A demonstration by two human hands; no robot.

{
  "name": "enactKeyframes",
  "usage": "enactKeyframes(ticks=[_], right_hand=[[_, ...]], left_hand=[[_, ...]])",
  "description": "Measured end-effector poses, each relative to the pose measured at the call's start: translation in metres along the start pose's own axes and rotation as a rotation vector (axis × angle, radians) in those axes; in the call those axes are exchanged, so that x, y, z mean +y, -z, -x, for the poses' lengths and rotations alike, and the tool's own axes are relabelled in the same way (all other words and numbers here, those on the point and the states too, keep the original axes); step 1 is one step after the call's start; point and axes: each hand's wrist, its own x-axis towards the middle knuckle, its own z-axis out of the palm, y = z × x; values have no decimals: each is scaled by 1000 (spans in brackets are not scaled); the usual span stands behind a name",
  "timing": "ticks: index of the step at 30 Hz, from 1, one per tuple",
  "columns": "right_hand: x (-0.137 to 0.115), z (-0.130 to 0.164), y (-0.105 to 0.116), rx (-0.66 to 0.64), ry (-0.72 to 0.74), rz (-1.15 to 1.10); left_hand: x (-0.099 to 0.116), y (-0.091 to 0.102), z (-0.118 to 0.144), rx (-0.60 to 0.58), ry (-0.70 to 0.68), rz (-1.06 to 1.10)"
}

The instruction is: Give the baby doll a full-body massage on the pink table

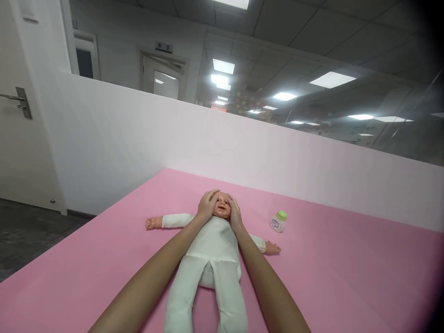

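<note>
A baby doll [217, 240] with a soft white body lies on its back, arms spread out to the sides. My left hand [208, 203] rests along the left side of the doll's head [222, 208], fingers stretched out over its temple and brow. On the opposite side, my right hand [235, 212] lies against the head with its fingers extended upward. Both palms touch the head and neither hand is closed round it. The doll's face shows between my hands, while its ears are covered. My forearms pass over the doll's upper arms.
A small clear bottle with a green cap [279, 221] stands right of the doll. The pink tabletop [329, 277] meets a low white wall [243, 148] at the back. Beyond the table's left edge are a dark floor [21, 231] and a door [24, 138].
</note>
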Motion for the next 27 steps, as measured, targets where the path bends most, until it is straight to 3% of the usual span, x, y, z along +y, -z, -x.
enactKeyframes(ticks=[27], right_hand=[[-2,-1,1,9,15,29]], left_hand=[[3,1,0,-18,-3,-11]])
